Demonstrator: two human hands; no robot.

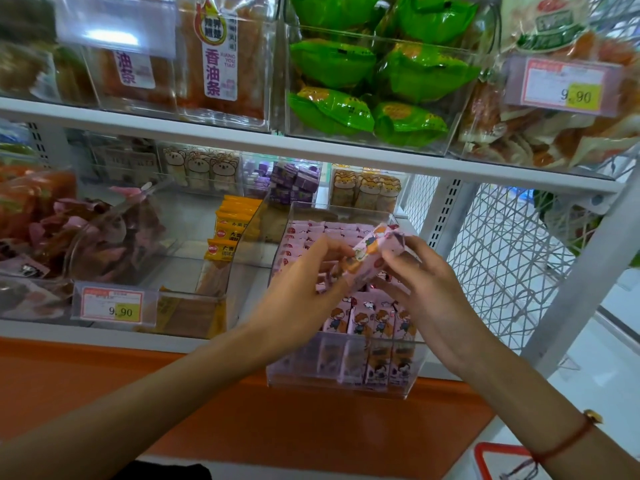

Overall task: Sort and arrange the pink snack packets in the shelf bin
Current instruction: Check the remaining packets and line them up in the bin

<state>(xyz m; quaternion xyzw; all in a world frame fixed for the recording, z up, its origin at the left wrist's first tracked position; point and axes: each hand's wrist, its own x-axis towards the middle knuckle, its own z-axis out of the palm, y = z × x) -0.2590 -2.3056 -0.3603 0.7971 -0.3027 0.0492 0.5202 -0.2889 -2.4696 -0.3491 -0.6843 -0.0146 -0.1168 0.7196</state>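
Both hands were raised over the clear shelf bin at the right end of the lower shelf. The left hand and the right hand together held a small bundle of pink snack packets, tilted, its upper end toward the right. Left fingers were curled against the bundle's lower left end; right fingers pinched its upper right end. The bundle sat above the bin's middle, apart from the packets below.

Inside the bin, more pink packets stood upright in a row against the front wall, cartoon figures facing out. Further pink packets were stacked toward the back, edges up.

A red string bracelet was on the right wrist.

Neighbouring bin to the left held orange packets. A price tag reading 9.90 was clipped at the shelf front further left. The upper shelf carried green packets in a clear bin. White wire mesh closed the shelf's right side.
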